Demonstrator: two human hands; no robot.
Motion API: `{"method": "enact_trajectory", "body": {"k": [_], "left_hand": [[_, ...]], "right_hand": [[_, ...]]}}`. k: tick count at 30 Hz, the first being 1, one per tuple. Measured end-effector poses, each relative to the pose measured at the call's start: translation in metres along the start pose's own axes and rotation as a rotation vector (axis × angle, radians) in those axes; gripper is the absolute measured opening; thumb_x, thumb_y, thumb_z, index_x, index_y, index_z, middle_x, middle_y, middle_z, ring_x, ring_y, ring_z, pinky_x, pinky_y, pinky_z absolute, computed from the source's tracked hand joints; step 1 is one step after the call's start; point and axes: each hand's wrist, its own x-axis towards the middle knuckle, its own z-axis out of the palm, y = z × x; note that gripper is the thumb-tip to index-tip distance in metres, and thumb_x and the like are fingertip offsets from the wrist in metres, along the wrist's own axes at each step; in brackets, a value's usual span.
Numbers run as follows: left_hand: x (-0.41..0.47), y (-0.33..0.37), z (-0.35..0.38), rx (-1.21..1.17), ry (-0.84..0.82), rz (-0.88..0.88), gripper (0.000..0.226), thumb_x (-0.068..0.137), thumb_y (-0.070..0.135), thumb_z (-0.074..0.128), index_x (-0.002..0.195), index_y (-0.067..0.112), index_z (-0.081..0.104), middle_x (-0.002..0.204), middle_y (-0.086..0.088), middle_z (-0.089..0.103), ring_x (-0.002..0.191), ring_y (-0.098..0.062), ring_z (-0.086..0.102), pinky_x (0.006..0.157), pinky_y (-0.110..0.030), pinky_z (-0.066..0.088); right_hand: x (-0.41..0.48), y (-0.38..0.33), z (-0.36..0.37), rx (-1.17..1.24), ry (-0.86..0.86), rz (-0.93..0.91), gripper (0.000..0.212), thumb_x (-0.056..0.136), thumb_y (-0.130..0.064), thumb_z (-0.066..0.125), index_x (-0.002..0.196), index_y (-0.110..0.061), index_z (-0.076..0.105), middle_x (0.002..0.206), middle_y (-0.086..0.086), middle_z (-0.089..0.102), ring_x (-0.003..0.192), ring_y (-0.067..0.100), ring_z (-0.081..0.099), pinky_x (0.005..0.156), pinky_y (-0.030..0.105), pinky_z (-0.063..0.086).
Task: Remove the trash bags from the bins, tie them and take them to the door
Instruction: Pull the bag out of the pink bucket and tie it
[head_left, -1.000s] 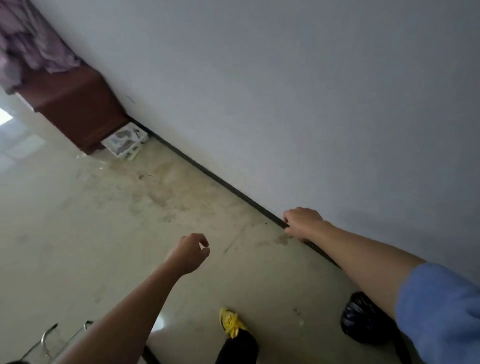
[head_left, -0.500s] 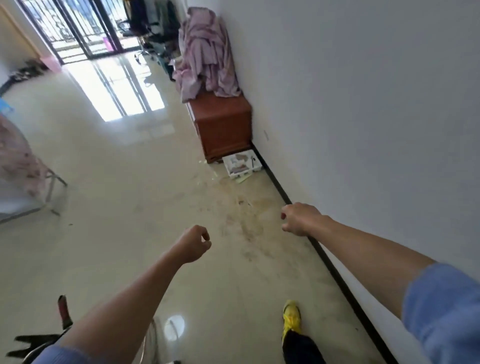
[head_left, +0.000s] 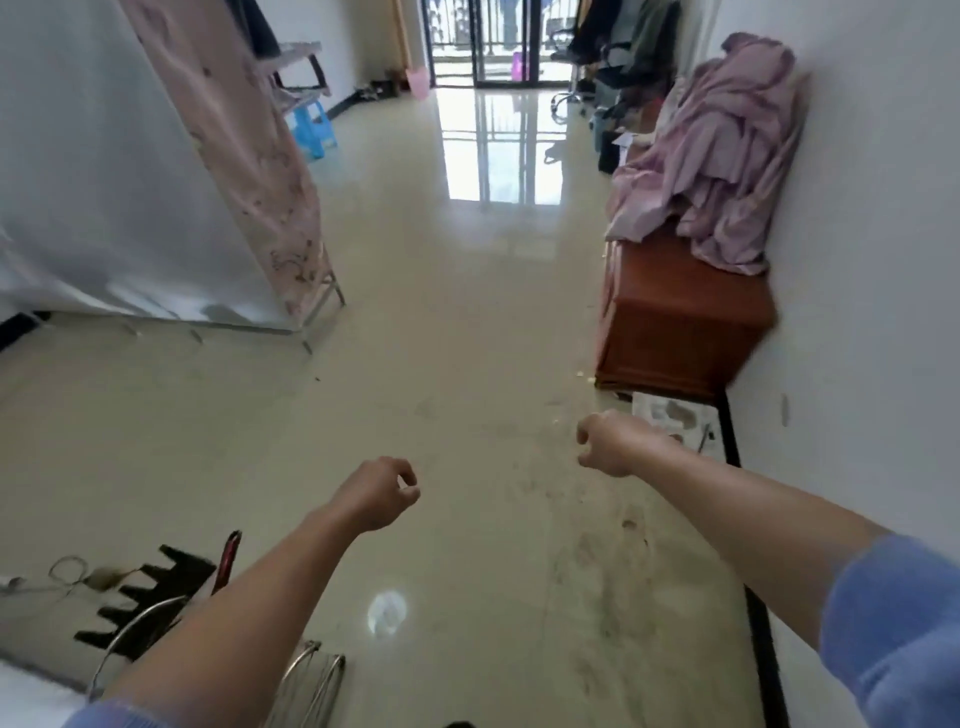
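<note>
the left grip (head_left: 382, 493) is loosely curled and holds nothing. the right grip (head_left: 610, 441) is the same, its fingers hanging over the glossy beige floor (head_left: 467, 338). no trash bag is in view. just beyond the right grip a flat white box (head_left: 675, 415) lies beside a brown wooden cabinet (head_left: 675, 317), which carries a heap of crumpled lilac cloth (head_left: 727, 156). on the left a pink flowered cloth (head_left: 249, 156) hangs on a metal frame. far ahead a pink bin (head_left: 417, 83) stands near the glass door (head_left: 498, 41). no writing can be read.
</note>
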Motion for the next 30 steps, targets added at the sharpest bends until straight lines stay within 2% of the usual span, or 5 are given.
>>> {"method": "enact_trajectory", "body": {"k": [4,9,22,27,30], "left_hand": [[0.047,-0.061,-0.045,-0.030,0.041,-0.156,0.022,0.088,0.027,0.058,0.103,0.015,0.069,0.104,-0.009,0.068,0.095,-0.025,0.063,0.079,-0.027,0.046],[0.127,-0.137,-0.104,-0.122,0.074,-0.291,0.019,0.086,0.024,0.060,0.099,0.013,0.068,0.100,-0.011,0.072,0.091,-0.025,0.066,0.078,-0.029,0.050],[0.271,-0.296,-0.292,-0.272,0.230,-0.472,0.023,0.089,0.024,0.059,0.105,0.012,0.069,0.106,-0.011,0.070,0.100,-0.026,0.064,0.081,-0.027,0.046],[0.334,-0.384,-0.354,-0.358,0.305,-0.602,0.019,0.087,0.021,0.059,0.099,0.009,0.069,0.103,-0.013,0.071,0.096,-0.027,0.065,0.075,-0.025,0.045],[0.365,-0.429,-0.402,-0.433,0.373,-0.686,0.017,0.087,0.019,0.059,0.094,0.007,0.069,0.094,-0.017,0.071,0.078,-0.027,0.063,0.070,-0.027,0.046]], "right_hand": [[0.094,-0.075,-0.037,-0.046,-0.018,-0.164,0.035,0.093,-0.036,0.056,0.126,-0.023,0.057,0.125,0.003,0.059,0.107,0.026,0.060,0.084,0.033,0.050],[0.206,-0.182,-0.079,-0.106,-0.029,-0.321,0.037,0.095,-0.034,0.055,0.129,-0.021,0.056,0.129,0.004,0.056,0.115,0.026,0.057,0.089,0.033,0.046],[0.427,-0.449,-0.204,-0.230,-0.037,-0.580,0.039,0.093,-0.040,0.058,0.128,-0.023,0.056,0.129,0.007,0.055,0.113,0.028,0.058,0.090,0.034,0.047],[0.521,-0.574,-0.227,-0.291,-0.032,-0.735,0.041,0.094,-0.039,0.057,0.130,-0.021,0.056,0.131,0.007,0.057,0.117,0.028,0.056,0.093,0.035,0.046],[0.575,-0.652,-0.252,-0.326,-0.044,-0.807,0.039,0.094,-0.036,0.057,0.129,-0.019,0.057,0.132,0.007,0.057,0.116,0.028,0.057,0.093,0.036,0.047]]}}
